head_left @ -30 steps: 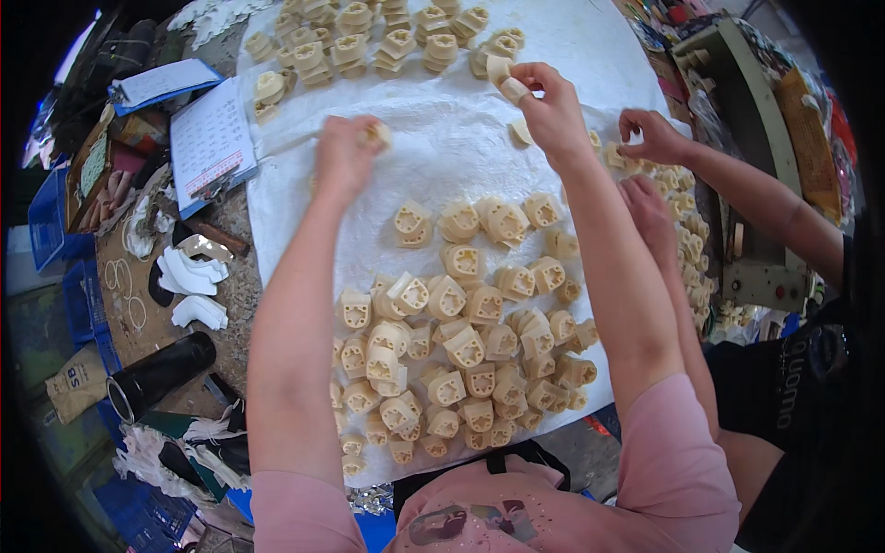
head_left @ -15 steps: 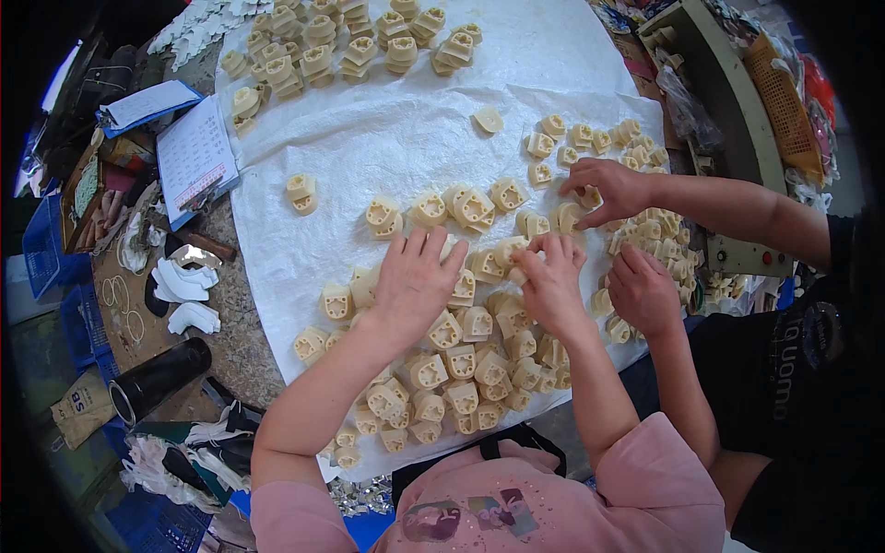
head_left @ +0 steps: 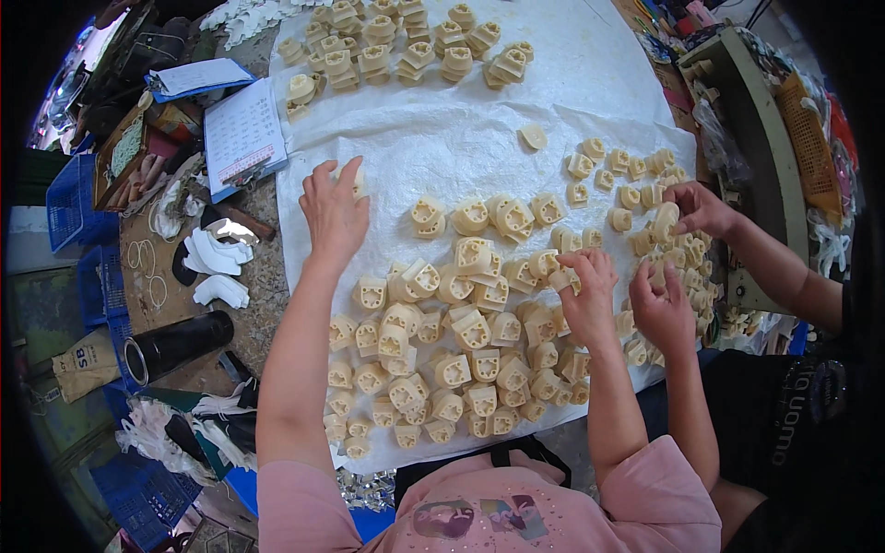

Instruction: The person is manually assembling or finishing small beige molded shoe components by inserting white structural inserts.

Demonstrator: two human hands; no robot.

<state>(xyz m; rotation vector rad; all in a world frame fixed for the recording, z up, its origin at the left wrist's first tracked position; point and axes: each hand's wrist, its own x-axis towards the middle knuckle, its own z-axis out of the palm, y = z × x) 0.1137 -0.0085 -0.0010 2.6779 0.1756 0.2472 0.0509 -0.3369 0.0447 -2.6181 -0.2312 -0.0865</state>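
Note:
On the white sheet (head_left: 396, 157) lie many cream moulded plastic pieces, rounded, with holes and notches in their ends. My left hand (head_left: 334, 214) is at the sheet's left side, its fingers curved around a cream plastic piece (head_left: 357, 181) mostly hidden beneath them. Between thumb and fingers, my right hand (head_left: 593, 293) pinches a smaller cream piece (head_left: 560, 279) above the right edge of the near pile (head_left: 481, 365). A short row of pieces (head_left: 510, 216) stands beyond that pile. At the right, a co-worker's hand (head_left: 705, 212) holds a ring-like cream piece (head_left: 665, 222); their other hand (head_left: 666, 309) has curled fingers.
Stacked cream pieces (head_left: 373, 60) stand at the far side, and one flat piece (head_left: 533, 137) lies alone. Clipboards with papers (head_left: 241, 134), white curved parts (head_left: 218, 258) and a black cylinder (head_left: 180, 348) are on the left. A grey metal machine housing (head_left: 758, 138) stands at the right.
My left hand has moved from the near pile to the lone piece at the left. My right hand still pinches its small piece, slightly nearer me. The co-worker's far hand has lifted a piece rightward. The whole view has shifted.

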